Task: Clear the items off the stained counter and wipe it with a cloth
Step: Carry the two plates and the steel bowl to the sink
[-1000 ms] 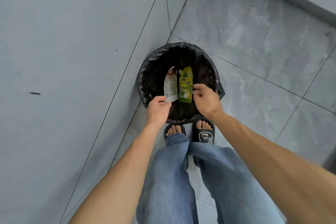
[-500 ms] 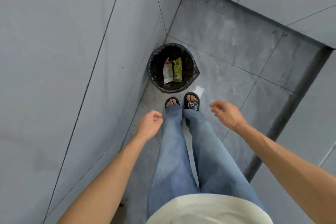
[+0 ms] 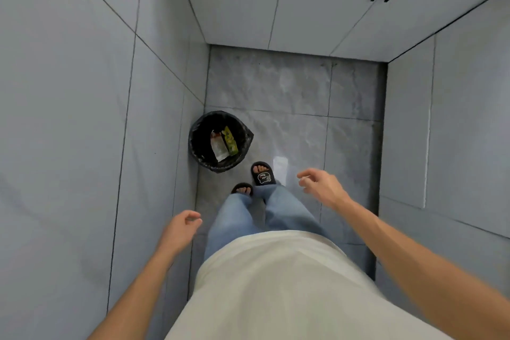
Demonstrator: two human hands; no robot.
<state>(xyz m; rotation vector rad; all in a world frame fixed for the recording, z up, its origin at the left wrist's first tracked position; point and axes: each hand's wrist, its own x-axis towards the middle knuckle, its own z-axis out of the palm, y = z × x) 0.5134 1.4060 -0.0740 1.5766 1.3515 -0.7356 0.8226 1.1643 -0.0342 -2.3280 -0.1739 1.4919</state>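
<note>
Left hand: the left hand (image 3: 180, 229) is seen at lower centre-left, fingers loosely curled, nothing held.
Right hand: the right hand (image 3: 321, 187) is seen right of centre, fingers relaxed and slightly spread, nothing held.
Bin: a black-lined bin (image 3: 197, 146) stands on the floor against the wall, left of centre, just beyond the slippered feet.
White packet: a white packet (image 3: 219, 147) lies inside the bin, tilted against the liner.
Green packet: a green packet (image 3: 231, 140) lies beside it, touching or nearly so.
Packet handling: both are judged light, thin and crinkly; a pinch at 1 edge would be enough, and little care is needed.
Bench: not in view; only cabinet doors (image 3: 317, 8) with dark handles are seen in the upper part of the frame.
Cloth: not in view; it is judged soft and limp, best bunched in 1 palm and pressed flat for wiping.
Progress: at least 2 items are judged cleared; wiping is not yet begun.
</note>
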